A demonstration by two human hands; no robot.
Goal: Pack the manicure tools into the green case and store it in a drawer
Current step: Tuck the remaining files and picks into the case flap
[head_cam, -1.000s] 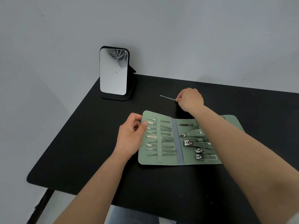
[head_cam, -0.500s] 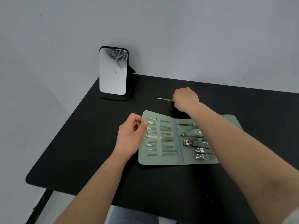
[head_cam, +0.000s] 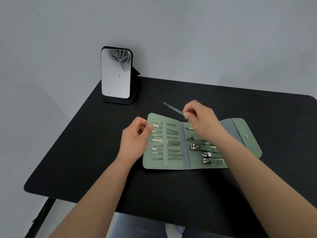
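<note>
From your head camera: the green case (head_cam: 173,143) lies open on the black bench (head_cam: 85,152). Your left hand (head_cam: 135,140) grips the case's left edge, fingers curled. Your right hand (head_cam: 200,119), above the case's far edge, pinches a thin metal tool (head_cam: 173,109). A mirror (head_cam: 115,74) stands beyond the case, to the left.

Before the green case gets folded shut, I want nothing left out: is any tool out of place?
Yes: one thin metal tool is outside the green case, pinched by the right hand above its far edge.

Soft even light; motion blur; wide-angle edge bending.
</note>
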